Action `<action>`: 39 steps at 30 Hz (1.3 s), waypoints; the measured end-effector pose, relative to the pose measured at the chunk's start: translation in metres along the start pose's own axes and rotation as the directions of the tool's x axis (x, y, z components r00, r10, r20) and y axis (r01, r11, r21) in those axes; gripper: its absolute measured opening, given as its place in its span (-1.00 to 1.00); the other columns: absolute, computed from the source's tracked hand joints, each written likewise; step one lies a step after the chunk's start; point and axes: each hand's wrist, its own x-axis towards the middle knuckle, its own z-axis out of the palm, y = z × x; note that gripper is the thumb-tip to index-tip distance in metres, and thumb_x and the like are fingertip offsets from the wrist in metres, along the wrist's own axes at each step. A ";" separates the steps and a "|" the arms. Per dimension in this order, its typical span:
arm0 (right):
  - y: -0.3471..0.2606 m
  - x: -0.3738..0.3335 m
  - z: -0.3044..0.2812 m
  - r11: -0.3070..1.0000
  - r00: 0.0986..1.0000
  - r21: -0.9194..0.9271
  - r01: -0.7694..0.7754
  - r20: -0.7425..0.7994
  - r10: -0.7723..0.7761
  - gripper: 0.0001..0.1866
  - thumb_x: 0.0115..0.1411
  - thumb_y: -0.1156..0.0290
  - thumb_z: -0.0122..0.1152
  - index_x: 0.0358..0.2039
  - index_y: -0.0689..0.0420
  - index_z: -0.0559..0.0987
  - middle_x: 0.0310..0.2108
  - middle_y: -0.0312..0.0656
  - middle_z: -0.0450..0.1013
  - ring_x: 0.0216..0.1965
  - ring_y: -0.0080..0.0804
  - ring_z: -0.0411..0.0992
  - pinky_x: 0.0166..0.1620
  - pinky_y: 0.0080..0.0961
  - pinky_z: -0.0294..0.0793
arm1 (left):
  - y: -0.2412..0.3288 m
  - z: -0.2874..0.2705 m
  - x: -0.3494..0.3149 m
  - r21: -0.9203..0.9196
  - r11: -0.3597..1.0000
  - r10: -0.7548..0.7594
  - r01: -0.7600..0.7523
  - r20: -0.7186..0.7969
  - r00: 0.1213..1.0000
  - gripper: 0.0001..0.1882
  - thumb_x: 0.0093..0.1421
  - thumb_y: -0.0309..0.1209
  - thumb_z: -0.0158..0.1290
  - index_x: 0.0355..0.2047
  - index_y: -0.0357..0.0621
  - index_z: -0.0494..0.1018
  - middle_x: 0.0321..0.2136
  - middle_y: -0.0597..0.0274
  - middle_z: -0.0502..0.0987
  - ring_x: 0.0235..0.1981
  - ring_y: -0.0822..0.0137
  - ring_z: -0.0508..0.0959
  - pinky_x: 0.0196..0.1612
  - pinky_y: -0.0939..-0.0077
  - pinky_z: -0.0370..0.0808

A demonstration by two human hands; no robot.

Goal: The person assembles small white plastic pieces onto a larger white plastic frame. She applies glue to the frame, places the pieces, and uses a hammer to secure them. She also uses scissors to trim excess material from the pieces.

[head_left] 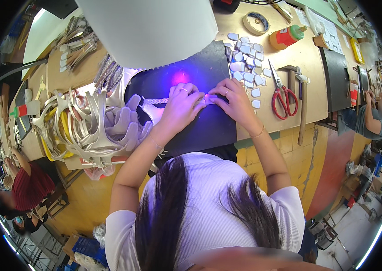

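My left hand (179, 108) is closed, its fingertips pinching the end of a braided light-coloured strap (155, 101) over the black work mat (209, 126). Opposite it, my right hand (233, 101) pinches a small pale tab (209, 99) where the two hands meet. The strap runs leftward from under my left hand towards a heap of metallic shoe straps (105, 124). A purple-blue light falls on the mat and my fingertips. My fingers partly hide how tab and strap join.
A large white cylinder (150, 31) hangs over the mat. To the right lie loose tabs (245, 61), red-handled scissors (283, 95), a hammer (303, 108), an orange glue bottle (286, 38) and a tape roll (256, 23). Braided straps (108, 72) lie left. Other people sit at both sides.
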 end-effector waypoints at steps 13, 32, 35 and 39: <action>0.000 0.004 0.002 1.000 1.000 -0.004 0.007 0.006 -0.007 -0.82 0.06 0.41 0.39 -0.28 0.07 0.67 -0.29 -0.23 0.43 -0.16 -0.25 0.37 -0.05 -0.36 0.36 | -0.001 0.003 -0.003 -0.022 1.000 0.001 -0.002 -0.045 0.999 -0.75 0.11 -0.28 0.26 -0.23 -0.10 0.62 -0.31 0.24 0.48 -0.16 0.20 0.45 -0.05 0.26 0.31; 0.007 0.011 0.005 1.000 0.991 -0.011 -0.022 0.132 0.024 -0.87 0.04 0.42 0.35 -0.35 0.04 0.63 -0.34 -0.33 0.41 -0.18 -0.30 0.33 -0.03 -0.28 0.25 | 0.000 0.008 0.000 -0.019 1.000 -0.019 0.018 -0.052 0.998 -0.85 0.07 -0.32 0.26 -0.37 -0.08 0.61 -0.34 0.28 0.45 -0.23 0.21 0.45 -0.14 0.28 0.32; 0.008 0.013 0.005 0.999 0.987 -0.023 -0.032 0.157 0.035 -0.87 0.04 0.40 0.35 -0.35 0.04 0.62 -0.34 -0.33 0.41 -0.18 -0.29 0.34 -0.02 -0.26 0.21 | 0.000 0.009 0.000 -0.020 1.000 -0.011 0.010 -0.056 0.998 -0.85 0.08 -0.32 0.26 -0.37 -0.09 0.61 -0.33 0.27 0.45 -0.23 0.21 0.44 -0.15 0.27 0.31; 0.004 0.012 0.001 0.997 0.989 0.021 -0.074 0.131 0.071 -0.87 0.06 0.37 0.37 -0.35 0.03 0.63 -0.35 -0.32 0.40 -0.19 -0.29 0.34 -0.03 -0.26 0.18 | 0.000 0.009 0.001 -0.030 0.999 -0.021 0.019 -0.046 0.999 -0.85 0.08 -0.33 0.25 -0.37 -0.09 0.61 -0.33 0.27 0.45 -0.23 0.20 0.44 -0.15 0.26 0.31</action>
